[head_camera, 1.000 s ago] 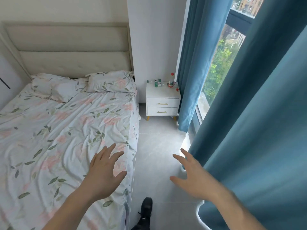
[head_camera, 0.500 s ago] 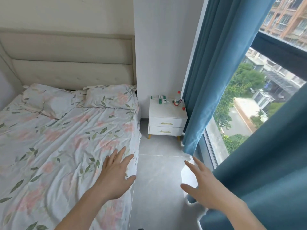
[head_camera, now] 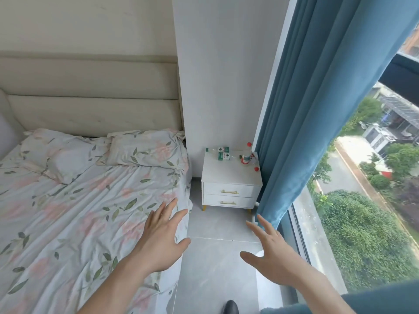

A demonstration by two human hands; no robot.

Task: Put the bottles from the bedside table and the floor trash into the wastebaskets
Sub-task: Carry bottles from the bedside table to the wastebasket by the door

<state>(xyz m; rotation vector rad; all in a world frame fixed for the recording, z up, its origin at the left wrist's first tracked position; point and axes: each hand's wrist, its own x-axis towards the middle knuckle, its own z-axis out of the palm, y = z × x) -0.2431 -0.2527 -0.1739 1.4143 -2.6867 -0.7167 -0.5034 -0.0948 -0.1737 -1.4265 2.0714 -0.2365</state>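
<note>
A white bedside table point(head_camera: 229, 175) with two drawers stands between the bed and the window. Two clear bottles with green labels point(head_camera: 222, 152) lie on its back edge. One red-capped bottle point(head_camera: 247, 154) stands upright near the curtain, and another red-capped bottle point(head_camera: 253, 165) lies beside it. My left hand point(head_camera: 162, 239) is held out over the bed's edge, fingers spread, holding nothing. My right hand point(head_camera: 272, 252) is held out over the floor, fingers spread and empty. Both hands are well short of the table. No wastebasket is in view.
The bed point(head_camera: 79, 211) with floral sheets fills the left. A blue curtain point(head_camera: 306, 121) hangs right of the table, by a tall window point(head_camera: 362, 200). A narrow strip of grey tiled floor point(head_camera: 215, 257) runs from me to the table. A dark shoe tip point(head_camera: 230, 307) shows below.
The view has moved forward along the aisle, so the bedside table looks nearer and larger. Both hands stay spread and empty in front of me.
</note>
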